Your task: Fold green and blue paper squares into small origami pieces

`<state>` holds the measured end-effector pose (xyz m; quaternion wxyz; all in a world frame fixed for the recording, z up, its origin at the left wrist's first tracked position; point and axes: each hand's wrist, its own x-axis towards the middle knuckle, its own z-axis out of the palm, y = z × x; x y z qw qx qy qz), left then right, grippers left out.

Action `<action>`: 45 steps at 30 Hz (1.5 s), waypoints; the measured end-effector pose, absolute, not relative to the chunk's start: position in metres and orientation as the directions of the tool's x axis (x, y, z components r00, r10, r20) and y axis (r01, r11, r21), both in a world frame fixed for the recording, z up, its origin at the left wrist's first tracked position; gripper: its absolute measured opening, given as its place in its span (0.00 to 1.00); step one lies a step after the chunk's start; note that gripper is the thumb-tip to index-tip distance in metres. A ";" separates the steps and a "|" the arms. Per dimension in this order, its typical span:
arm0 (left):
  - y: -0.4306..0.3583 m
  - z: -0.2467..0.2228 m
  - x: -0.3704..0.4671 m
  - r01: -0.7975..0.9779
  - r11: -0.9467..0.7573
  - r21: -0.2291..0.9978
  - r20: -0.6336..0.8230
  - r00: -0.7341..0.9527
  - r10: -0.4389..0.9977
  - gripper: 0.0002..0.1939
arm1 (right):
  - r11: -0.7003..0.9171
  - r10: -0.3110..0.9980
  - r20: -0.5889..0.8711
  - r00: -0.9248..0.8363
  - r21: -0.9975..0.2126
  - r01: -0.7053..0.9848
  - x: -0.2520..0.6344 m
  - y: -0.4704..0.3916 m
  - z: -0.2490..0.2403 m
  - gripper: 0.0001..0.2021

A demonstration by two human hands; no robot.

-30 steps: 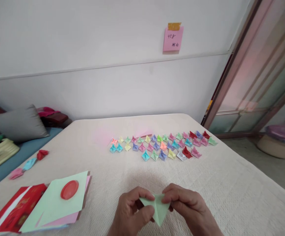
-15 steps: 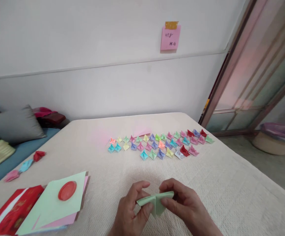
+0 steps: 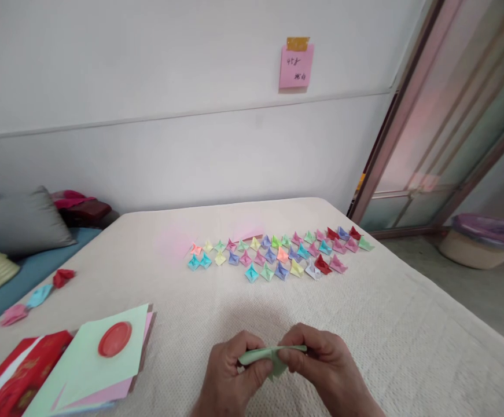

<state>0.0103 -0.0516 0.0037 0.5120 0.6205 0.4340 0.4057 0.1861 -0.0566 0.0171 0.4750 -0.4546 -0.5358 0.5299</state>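
A folded piece of light green paper [image 3: 256, 355] is held between my two hands, just above the cream cloth near the front. My left hand [image 3: 235, 366] pinches its left part, thumb on the near face and fingers behind. On the other side my right hand [image 3: 316, 360] grips the right part the same way, its thumb near the middle fold. The fingertips behind the paper are partly hidden. Beyond my hands, several small folded paper pieces [image 3: 282, 271] in many colours stand in rows on the cloth.
At left lie a stack of coloured paper sheets [image 3: 104, 370] with a round red lid [image 3: 115, 339] on top, and a red packet [image 3: 26, 370]. Several crumpled paper pieces [image 3: 40, 296] sit farther left. A grey cushion [image 3: 26, 223] rests behind; a pink note [image 3: 295, 66] is taped to the wall.
My fingers have closed in on the green paper, which now looks flatter and more edge-on, with its lower point less visible. The whole view has shifted slightly.
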 end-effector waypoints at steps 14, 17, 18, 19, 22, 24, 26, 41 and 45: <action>-0.051 0.008 0.011 -0.047 0.065 0.997 -0.050 0.275 0.960 0.13 | 0.033 0.984 0.037 -0.174 -0.999 -0.027 0.187 -0.056 0.023 0.11; -0.051 0.010 0.011 -0.031 0.075 0.997 -0.063 0.293 0.954 0.13 | 0.089 0.983 0.082 -0.167 -0.995 0.041 0.188 -0.055 0.022 0.08; -0.051 0.010 0.012 -0.025 0.073 0.997 -0.062 0.298 0.953 0.14 | 0.094 0.983 0.083 -0.163 -0.994 0.060 0.187 -0.055 0.023 0.07; -0.052 0.010 0.012 -0.018 0.070 0.997 -0.061 0.302 0.951 0.14 | 0.093 0.984 0.080 -0.161 -0.993 0.076 0.187 -0.055 0.023 0.06; -0.052 0.007 0.014 0.008 0.061 0.998 -0.060 0.301 0.952 0.14 | 0.077 0.986 0.058 -0.154 -0.990 0.120 0.183 -0.057 0.023 0.05; -0.053 0.006 0.015 0.033 0.060 0.998 -0.067 0.288 0.955 0.14 | 0.076 0.988 0.056 -0.140 -0.987 0.141 0.180 -0.058 0.023 0.06; -0.052 0.006 0.016 0.044 0.053 0.998 -0.063 0.285 0.956 0.14 | 0.080 0.989 0.060 -0.133 -0.986 0.149 0.179 -0.059 0.023 0.07; -0.054 0.010 0.013 -0.099 0.035 0.994 -0.017 0.183 0.983 0.14 | -0.095 0.983 -0.064 -0.173 -0.980 -0.176 0.176 -0.056 0.020 0.12; -0.054 0.009 0.013 -0.128 0.032 0.991 -0.015 0.132 0.991 0.12 | -0.127 0.981 -0.099 -0.168 -0.978 -0.166 0.175 -0.054 0.018 0.14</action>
